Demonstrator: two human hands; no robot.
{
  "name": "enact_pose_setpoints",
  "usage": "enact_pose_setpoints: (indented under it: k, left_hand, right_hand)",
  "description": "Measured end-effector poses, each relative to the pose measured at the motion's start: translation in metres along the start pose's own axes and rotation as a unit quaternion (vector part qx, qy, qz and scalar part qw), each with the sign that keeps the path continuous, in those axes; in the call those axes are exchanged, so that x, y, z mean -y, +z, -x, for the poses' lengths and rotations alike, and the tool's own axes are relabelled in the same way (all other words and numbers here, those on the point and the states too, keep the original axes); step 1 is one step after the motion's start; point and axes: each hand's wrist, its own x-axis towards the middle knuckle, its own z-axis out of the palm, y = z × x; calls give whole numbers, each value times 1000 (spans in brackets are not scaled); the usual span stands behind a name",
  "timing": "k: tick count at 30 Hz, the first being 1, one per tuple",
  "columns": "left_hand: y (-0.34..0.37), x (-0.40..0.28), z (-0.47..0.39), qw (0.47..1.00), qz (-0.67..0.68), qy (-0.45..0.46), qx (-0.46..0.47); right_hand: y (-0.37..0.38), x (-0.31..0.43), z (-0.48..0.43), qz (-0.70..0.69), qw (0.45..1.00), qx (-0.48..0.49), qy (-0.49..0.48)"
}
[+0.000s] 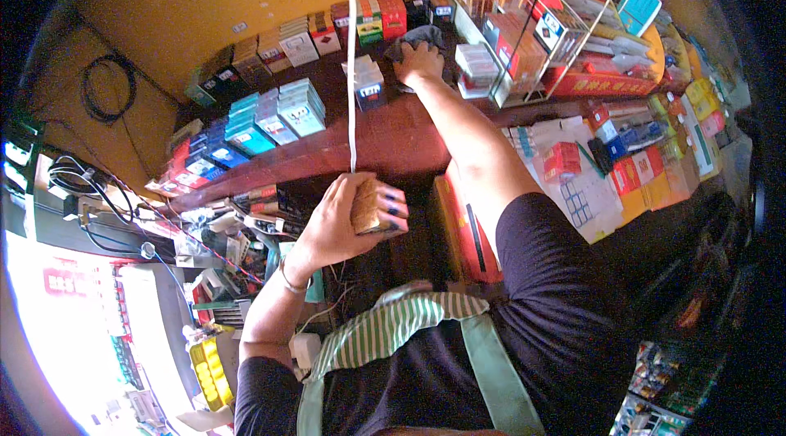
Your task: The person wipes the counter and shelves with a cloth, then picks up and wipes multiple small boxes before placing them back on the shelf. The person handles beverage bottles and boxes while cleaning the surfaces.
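Observation:
My left hand (338,218) holds a small stack of cigarette packs (381,209) in front of the shelf. With my right hand (420,64) I press a dark grey cloth (424,37) against the dark red wooden shelf (399,135), near its back. Just left of that hand stands a short row of packs (368,83) with a price tag. White packs (476,67) are stacked to its right. Along the orange back wall runs a line of upright packs (299,43), and teal and blue packs (252,126) stand at the shelf's left front.
A white cable (351,67) hangs down before the shelf. At the right are a wire rack (546,24) of packs and papers (577,190) with small boxes. Coiled black cable (107,89) hangs on the left wall. Wires and a yellow package (210,371) lie at lower left.

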Motion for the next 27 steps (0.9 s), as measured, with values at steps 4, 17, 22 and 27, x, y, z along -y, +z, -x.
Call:
enact_pose_setpoints:
  k: [4, 17, 22, 27]
  left_hand:
    - [11, -13, -26, 998, 50, -9, 28]
    - [17, 4, -195, 979, -155, 62, -116]
    - [25, 51, -264, 939, -340, -41, 19]
    - [43, 129, -297, 913, -375, -22, 162]
  right_hand:
    - [-1, -9, 52, 4, 990, -107, -87]
    - [-66, -56, 215, -219, 969, -24, -110]
    - [-111, -86, 292, -525, 830, 179, -51]
    - [-114, -101, 337, -523, 805, 282, 1]
